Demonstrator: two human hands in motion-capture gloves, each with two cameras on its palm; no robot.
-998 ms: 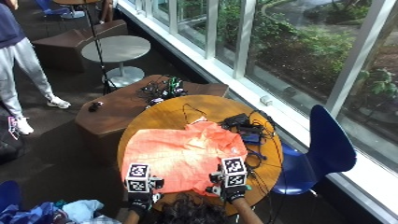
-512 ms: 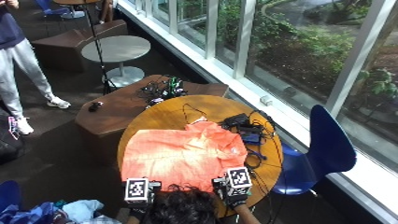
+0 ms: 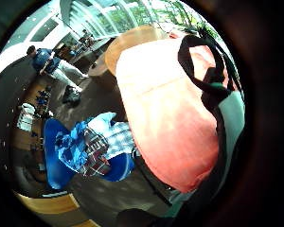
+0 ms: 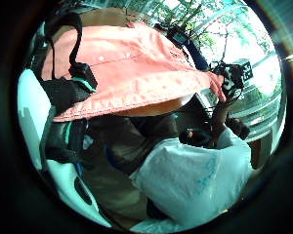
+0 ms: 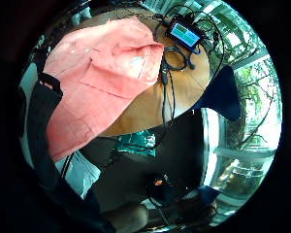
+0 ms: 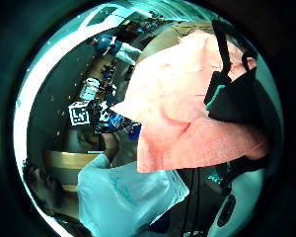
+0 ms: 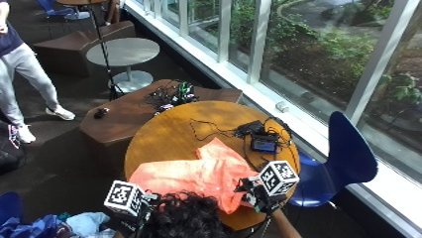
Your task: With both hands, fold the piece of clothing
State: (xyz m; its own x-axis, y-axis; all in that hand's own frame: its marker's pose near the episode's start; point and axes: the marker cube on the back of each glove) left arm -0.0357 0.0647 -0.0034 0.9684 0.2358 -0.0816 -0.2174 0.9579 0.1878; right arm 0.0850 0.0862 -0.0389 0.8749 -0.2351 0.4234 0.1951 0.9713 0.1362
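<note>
The orange garment [image 7: 198, 173], earlier spread flat, now bunches toward the counter's [image 7: 171, 134] near edge, dragged by both hands, whose finger state cannot be told.

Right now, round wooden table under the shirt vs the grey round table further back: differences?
The wooden table is orange-brown and carries the orange garment, cables and a small device; the grey table is pale and looks bare. The wooden one looks larger. Both tops are round.
</note>
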